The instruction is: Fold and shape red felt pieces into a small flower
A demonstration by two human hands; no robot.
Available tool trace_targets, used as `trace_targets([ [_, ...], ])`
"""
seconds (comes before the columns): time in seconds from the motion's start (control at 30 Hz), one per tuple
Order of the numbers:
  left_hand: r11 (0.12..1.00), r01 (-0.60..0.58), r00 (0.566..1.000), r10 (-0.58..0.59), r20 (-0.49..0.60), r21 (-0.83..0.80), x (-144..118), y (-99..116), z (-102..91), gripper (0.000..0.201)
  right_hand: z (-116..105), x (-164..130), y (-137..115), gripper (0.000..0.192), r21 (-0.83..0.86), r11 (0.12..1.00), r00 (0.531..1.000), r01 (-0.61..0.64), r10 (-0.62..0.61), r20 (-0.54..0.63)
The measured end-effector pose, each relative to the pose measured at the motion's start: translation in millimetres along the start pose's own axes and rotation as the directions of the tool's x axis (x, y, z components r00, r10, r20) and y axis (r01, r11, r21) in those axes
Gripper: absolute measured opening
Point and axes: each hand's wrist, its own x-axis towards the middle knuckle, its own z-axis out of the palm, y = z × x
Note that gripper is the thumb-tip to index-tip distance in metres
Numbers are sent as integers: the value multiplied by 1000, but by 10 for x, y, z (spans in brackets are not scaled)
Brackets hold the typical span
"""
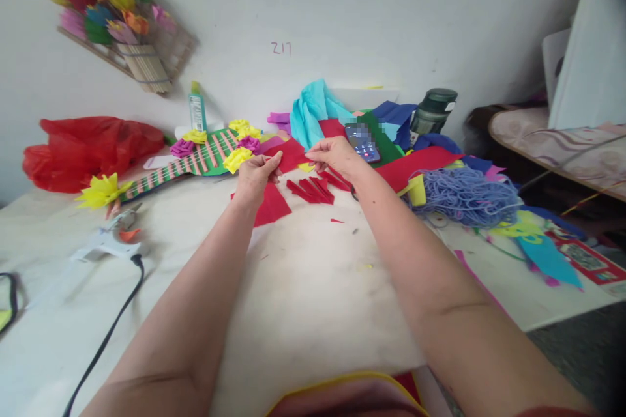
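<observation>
Red paper sheet (286, 159) is pinched at its edge between both hands over the white bench (303, 287): left hand (254, 176) and right hand (332, 153) fingers narrow on it. Cut red paper strips (313, 189) lie just beneath; a black smartphone (362, 141) rests behind.

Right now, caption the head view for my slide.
Both hands pinch red paper above cut red strips.
</observation>
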Motion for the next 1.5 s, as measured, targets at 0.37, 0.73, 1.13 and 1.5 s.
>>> trace_targets([
  [0.37,999,-35,999,35,26,-8,1,20,-8,37,-48,-56,-101,10,-46,998,997,47,-49,-58],
  [0.73,998,-33,995,29,-94,-46,45,-51,-80,34,-157,-15,-85,9,-8,1000,983,1,-2,-181],
  [1.13,999,-40,988,39,-148,-9,87,-112,-165,31,-156,17,40,6,22,998,981,-51,54,-186],
  [1.5,989,0,976,33,-217,146,139,-117,-244,19,-10,141,421,1,-207,978,987,19,-51,-152],
])
